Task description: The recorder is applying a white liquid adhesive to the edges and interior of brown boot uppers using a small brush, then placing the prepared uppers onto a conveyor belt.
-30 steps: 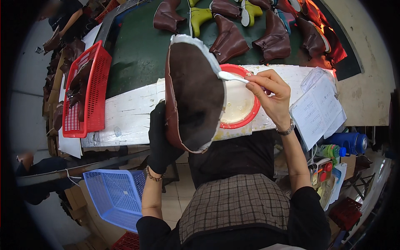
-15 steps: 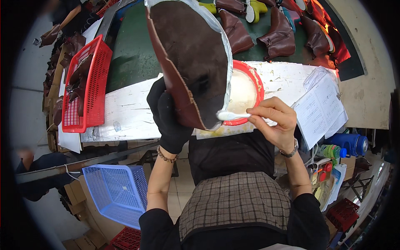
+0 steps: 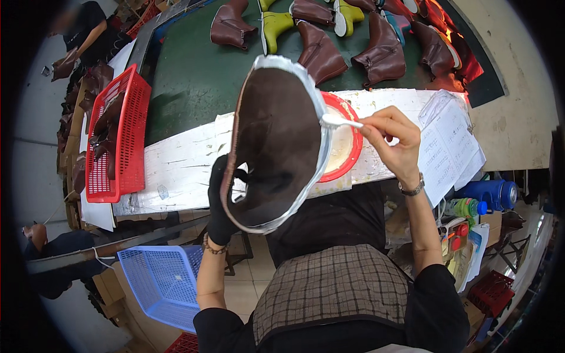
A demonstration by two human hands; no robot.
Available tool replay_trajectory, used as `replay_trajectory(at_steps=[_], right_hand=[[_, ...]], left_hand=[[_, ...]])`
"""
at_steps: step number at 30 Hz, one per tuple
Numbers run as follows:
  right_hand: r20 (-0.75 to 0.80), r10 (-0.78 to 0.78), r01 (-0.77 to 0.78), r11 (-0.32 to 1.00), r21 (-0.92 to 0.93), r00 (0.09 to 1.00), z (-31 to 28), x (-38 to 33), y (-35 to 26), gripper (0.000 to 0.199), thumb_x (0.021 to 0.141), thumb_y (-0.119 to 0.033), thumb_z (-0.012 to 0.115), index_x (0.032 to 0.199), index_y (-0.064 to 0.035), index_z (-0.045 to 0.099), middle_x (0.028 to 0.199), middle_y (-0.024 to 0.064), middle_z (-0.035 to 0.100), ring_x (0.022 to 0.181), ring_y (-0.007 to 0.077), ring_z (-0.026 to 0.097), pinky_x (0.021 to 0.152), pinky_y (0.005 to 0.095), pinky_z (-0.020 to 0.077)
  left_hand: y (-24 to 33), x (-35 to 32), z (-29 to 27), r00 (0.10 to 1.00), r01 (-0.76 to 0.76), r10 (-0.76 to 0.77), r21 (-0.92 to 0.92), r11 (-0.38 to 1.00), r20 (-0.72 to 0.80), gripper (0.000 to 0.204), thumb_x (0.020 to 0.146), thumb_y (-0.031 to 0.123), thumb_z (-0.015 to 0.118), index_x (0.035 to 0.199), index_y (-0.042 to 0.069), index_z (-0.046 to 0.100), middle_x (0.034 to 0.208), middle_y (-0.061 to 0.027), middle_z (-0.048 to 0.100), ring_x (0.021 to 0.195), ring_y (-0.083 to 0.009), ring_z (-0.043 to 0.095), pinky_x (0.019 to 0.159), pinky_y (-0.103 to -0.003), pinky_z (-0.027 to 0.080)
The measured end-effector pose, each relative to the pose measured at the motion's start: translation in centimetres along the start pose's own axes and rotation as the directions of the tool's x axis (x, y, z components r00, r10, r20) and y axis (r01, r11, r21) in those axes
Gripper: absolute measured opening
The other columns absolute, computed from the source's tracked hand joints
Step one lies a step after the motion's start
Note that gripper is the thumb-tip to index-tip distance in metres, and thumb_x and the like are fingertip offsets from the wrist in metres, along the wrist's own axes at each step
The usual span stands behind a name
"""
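Note:
Brown boot upper (image 3: 273, 135) hangs in front of me, its dark inner side facing up and a white, wet-looking band running round its edge. My left hand (image 3: 219, 203), in a black glove, is closed on the upper's lower left side; some of its fingers are hidden behind it. Between thumb and fingers, my right hand (image 3: 395, 140) pinches a small white brush (image 3: 342, 122). The brush's head touches the upper's right edge. Partly covered by the upper, a red-rimmed bowl (image 3: 355, 144) of cream-coloured paste stands on the white work surface.
Several brown boots (image 3: 379, 53) and yellow-green boot forms (image 3: 276, 28) lie across the green table (image 3: 176, 88). A red basket (image 3: 134, 141) with brown pieces stands left, a blue basket (image 3: 162, 279) below it. Papers (image 3: 450, 147) and bottles (image 3: 465, 207) are at right. Another person (image 3: 88, 32) is far left.
The upper has come lower and turned, showing more of its inside. My right hand with the brush has moved up along its right edge, away from the bottom.

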State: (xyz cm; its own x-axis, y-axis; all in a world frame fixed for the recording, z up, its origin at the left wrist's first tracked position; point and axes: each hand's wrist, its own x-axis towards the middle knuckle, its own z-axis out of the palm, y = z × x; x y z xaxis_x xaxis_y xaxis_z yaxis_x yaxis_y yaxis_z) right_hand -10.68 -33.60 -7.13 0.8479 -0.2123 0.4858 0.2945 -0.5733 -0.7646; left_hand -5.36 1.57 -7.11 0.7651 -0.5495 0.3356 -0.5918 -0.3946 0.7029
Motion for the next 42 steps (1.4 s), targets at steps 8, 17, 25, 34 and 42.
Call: replay_trajectory(at_steps=[8, 17, 25, 34, 42], right_hand=[[0.274, -0.078, 0.212, 0.837, -0.504, 0.959, 1.3, 0.9, 3.4, 0.006, 0.082, -0.014, 0.077, 0.087, -0.0098, 0.078, 0.085, 0.0014, 0.070, 0.061, 0.0170, 0.063, 0.057, 0.0298, 0.0488], [0.165, -0.201, 0.185, 0.977, 0.108, 0.966, 0.7, 3.1, -1.3, 0.014, 0.077, -0.002, 0.082, 0.090, -0.0038, 0.078, 0.083, 0.0052, 0.070, 0.068, 0.0121, 0.064, 0.058, 0.0247, 0.0486], [0.210, -0.076, 0.063, 0.996, 0.065, 0.975, -1.0, 1.5, -0.8, 0.016, 0.076, -0.003, 0.082, 0.091, -0.0048, 0.078, 0.083, 0.0046, 0.070, 0.070, 0.0109, 0.064, 0.058, 0.0233, 0.0470], [0.276, -0.178, 0.133, 0.976, 0.173, 0.944, 0.5, 4.5, -1.9, 0.015, 0.076, -0.003, 0.083, 0.090, -0.0031, 0.078, 0.083, 0.0051, 0.070, 0.073, 0.0122, 0.064, 0.060, 0.0243, 0.0473], [0.351, -0.255, 0.199, 0.962, 0.187, 0.901, 0.0, 5.3, -1.8, 0.016, 0.075, -0.003, 0.083, 0.091, -0.0033, 0.078, 0.083, 0.0057, 0.070, 0.071, 0.0123, 0.063, 0.058, 0.0248, 0.0464]], left_hand=[[-3.1, -1.8, -3.2, 0.995, 0.071, -0.066, -0.068, 0.995, 0.072, 0.096, 0.076, 0.011, 0.077, 0.156, -0.002, 0.025, 0.146, -0.0178, 0.046, 0.104, -0.0235, 0.058, 0.097, -0.039, 0.047], [-6.4, -2.2, -1.6, 0.965, 0.264, -0.242, -0.398, 0.879, 0.105, 0.081, 0.085, 0.018, 0.070, 0.153, 0.001, 0.031, 0.145, -0.0149, 0.048, 0.114, -0.0226, 0.054, 0.102, -0.038, 0.045], [-8.4, -4.2, -0.3, 0.918, 0.376, -0.361, -0.649, 0.662, 0.163, 0.068, 0.092, 0.024, 0.065, 0.151, 0.004, 0.037, 0.144, -0.0123, 0.049, 0.124, -0.0218, 0.051, 0.106, -0.037, 0.042], [-7.8, -3.0, 2.2, 0.774, 0.414, -0.528, -0.910, 0.004, 0.350, 0.065, 0.082, 0.013, 0.076, 0.140, 0.001, 0.050, 0.130, -0.0182, 0.061, 0.108, -0.0191, 0.064, 0.091, -0.035, 0.053], [-7.9, -2.3, 3.0, 0.727, 0.581, -0.494, -0.811, 0.072, 0.477, 0.062, 0.080, 0.012, 0.077, 0.136, 0.000, 0.053, 0.120, -0.0174, 0.065, 0.098, -0.0173, 0.066, 0.082, -0.032, 0.053]])
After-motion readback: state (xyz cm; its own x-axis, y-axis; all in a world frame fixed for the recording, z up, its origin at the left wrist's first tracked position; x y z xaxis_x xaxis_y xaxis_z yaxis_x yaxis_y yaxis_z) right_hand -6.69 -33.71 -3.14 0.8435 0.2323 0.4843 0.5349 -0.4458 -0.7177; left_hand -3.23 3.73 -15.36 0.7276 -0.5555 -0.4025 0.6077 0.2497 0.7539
